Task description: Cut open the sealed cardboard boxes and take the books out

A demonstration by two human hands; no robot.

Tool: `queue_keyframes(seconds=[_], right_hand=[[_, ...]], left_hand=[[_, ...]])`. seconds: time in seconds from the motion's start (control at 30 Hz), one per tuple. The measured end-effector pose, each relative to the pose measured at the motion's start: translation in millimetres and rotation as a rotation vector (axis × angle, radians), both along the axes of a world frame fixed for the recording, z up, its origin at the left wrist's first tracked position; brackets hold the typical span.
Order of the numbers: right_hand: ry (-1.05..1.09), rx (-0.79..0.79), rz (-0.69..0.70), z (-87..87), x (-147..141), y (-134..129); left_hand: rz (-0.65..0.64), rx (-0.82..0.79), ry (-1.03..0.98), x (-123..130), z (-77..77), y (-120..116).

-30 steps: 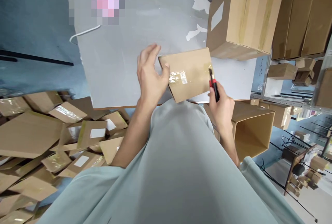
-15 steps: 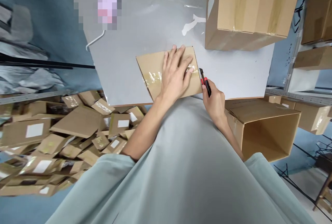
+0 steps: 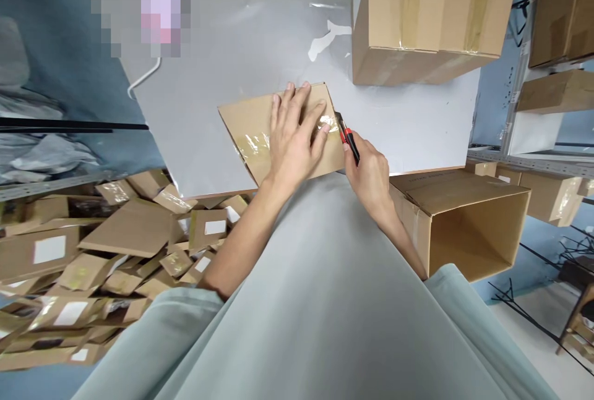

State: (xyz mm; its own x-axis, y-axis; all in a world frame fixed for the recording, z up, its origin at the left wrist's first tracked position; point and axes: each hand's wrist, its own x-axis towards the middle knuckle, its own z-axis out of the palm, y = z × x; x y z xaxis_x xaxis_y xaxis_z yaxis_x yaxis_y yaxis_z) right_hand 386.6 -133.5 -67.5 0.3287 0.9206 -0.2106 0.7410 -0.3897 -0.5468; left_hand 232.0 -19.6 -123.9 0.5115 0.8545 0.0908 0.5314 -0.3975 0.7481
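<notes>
A small flat cardboard box (image 3: 253, 131) with a strip of clear tape across its top lies at the near edge of the grey table (image 3: 208, 60). Across its upper face rests my left hand (image 3: 294, 137), open, with fingers stretched out and pressing on the cardboard. My right hand (image 3: 369, 171) is closed around a red and black box cutter (image 3: 349, 138). The cutter's tip is at the right edge of the box, by the end of the tape. Whether the blade is inside the seam I cannot tell.
A large taped carton (image 3: 431, 10) stands on the table at the back right. Below the table's right edge is an open cardboard box (image 3: 473, 233). Many small cartons (image 3: 130, 227) are heaped at the left. White torn scraps (image 3: 327, 38) lie near the large carton.
The whole view has shifted, so table, box and hands appear further left. The cutter tip sits slightly further up along the box's right edge. My left hand keeps its place on the box.
</notes>
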Motion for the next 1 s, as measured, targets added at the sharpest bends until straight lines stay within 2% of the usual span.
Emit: queue_keyframes(seconds=[0.1,0.3,0.47,0.57,0.7,0.77,0.87,1.0], right_hand=[[-0.026,-0.051,0.006,8.2,-4.0,0.2],[-0.125,-0.244,0.015,30.1,-12.3,9.6],[-0.150,-0.240,0.033,34.5,-14.8,27.5],[-0.181,-0.242,0.055,42.5,-20.0,23.5],[-0.228,-0.431,0.043,53.5,-28.3,11.0],[-0.220,-0.472,0.021,54.5,-28.8,8.4],[-0.176,-0.433,0.019,57.3,-24.6,1.7],[-0.139,-0.250,0.005,67.6,-5.7,-22.9]], left_hand=[[0.002,0.022,0.002,0.8,-3.6,0.5],[0.017,-0.043,-0.045,2.2,-6.0,-2.2],[0.000,-0.081,-0.071,1.6,-3.7,-2.1],[-0.010,-0.053,-0.120,0.1,-2.6,-1.3],[-0.002,-0.011,-0.122,-0.2,-3.8,-1.4],[0.001,0.015,-0.103,0.7,-4.9,-1.3],[0.008,0.057,-0.078,0.2,-5.4,-1.8],[0.049,0.082,-0.045,-15.4,-4.0,-5.1]])
